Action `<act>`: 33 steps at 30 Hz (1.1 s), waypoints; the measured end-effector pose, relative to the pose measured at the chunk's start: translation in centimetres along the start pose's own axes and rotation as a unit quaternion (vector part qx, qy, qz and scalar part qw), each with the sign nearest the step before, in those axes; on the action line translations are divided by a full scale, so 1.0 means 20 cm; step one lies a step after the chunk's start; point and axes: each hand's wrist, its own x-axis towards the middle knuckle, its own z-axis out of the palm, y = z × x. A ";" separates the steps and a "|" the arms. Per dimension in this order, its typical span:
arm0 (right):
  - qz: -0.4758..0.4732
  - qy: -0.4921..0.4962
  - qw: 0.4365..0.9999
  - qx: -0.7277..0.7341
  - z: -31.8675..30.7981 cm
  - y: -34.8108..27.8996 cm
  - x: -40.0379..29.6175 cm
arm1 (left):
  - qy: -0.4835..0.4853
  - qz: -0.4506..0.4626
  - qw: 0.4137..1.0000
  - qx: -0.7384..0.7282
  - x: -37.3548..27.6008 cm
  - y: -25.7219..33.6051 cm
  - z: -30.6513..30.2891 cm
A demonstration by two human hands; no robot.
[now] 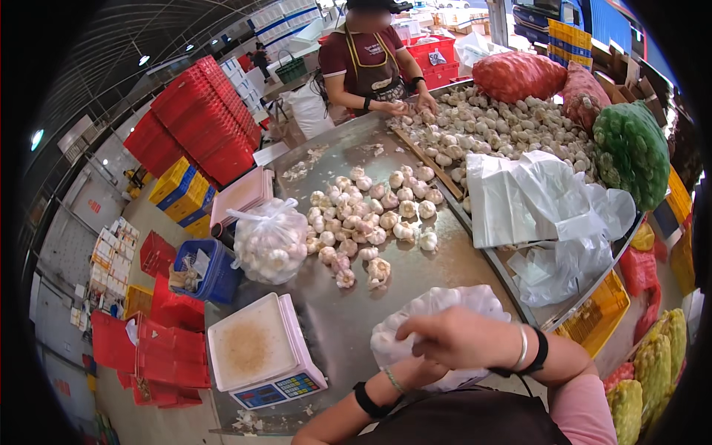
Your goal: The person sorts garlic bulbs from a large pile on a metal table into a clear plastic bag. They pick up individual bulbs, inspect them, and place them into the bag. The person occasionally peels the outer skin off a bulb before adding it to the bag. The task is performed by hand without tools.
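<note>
A clear plastic bag full of garlic bulbs (389, 328) lies at the table's near edge, right in front of me. My right hand (456, 336) crosses above the bag with its fingers bent; it is somewhat blurred. Under it is my left hand (414, 372), at the bag's near side and largely hidden, so its grip does not show. A heap of loose garlic bulbs (356, 214) covers the middle of the metal table (300, 311). To its left stands a knotted clear bag of garlic (271, 242). White plastic bags (517, 200) lie on the right.
A digital scale (253, 345) stands near left, with a second scale (242, 194) behind. A wooden strip (428, 164) borders a larger garlic pile (500, 125). A co-worker (370, 67) handles garlic across the table. Red and green mesh sacks (631, 156) sit far right; a blue basket (214, 272) stands left.
</note>
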 end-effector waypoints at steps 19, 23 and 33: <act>0.039 -0.032 0.998 -0.042 0.18 0.58 -0.08 | 0.158 -0.061 0.980 0.107 0.08 0.26 -0.18; 0.037 0.066 0.995 -0.064 0.21 0.55 -0.08 | 0.154 -0.088 0.982 0.072 0.02 0.26 -0.17; 0.232 -0.031 0.782 0.578 0.27 0.77 -0.10 | 0.119 0.000 0.891 0.439 0.03 0.24 -0.11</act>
